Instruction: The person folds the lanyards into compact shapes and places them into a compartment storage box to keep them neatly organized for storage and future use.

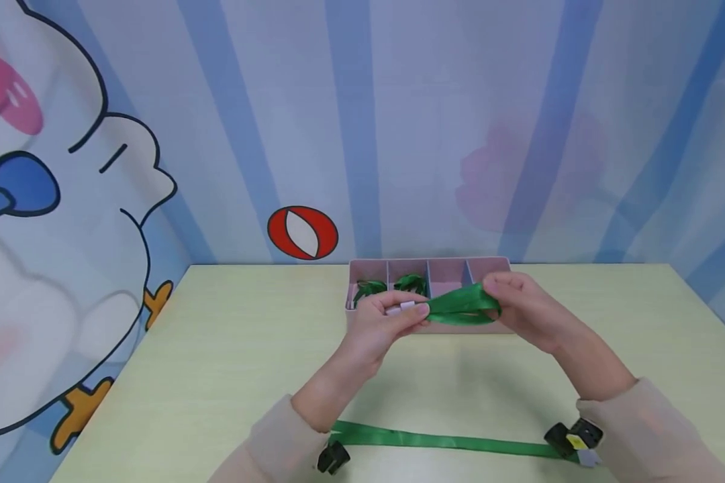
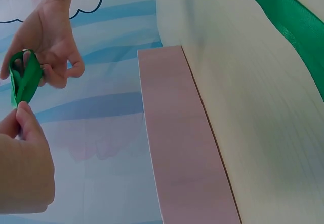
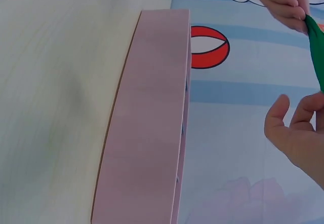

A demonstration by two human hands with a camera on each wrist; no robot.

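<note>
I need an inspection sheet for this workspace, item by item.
Surface: pale wood-grain table.
Job's things: looped green satin ribbon held up; flat green ribbon strip lying across the near side; pale-pink rectangular divided box at the back, green ribbon bundles in its two leftmost compartments.
Clutter: nothing seen.
Hands: left hand pinches the looped ribbon's left end; right hand holds its right end.
Cables: nothing seen.
Surroundings: blue-striped cartoon backdrop with a printed red-and-white ball.

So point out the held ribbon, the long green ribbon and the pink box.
Held ribbon [image 1: 459, 299], head view: its upper band.
Long green ribbon [image 1: 447, 442], head view: its middle.
Pink box [image 3: 144, 117], right wrist view: its outer wall.
</note>
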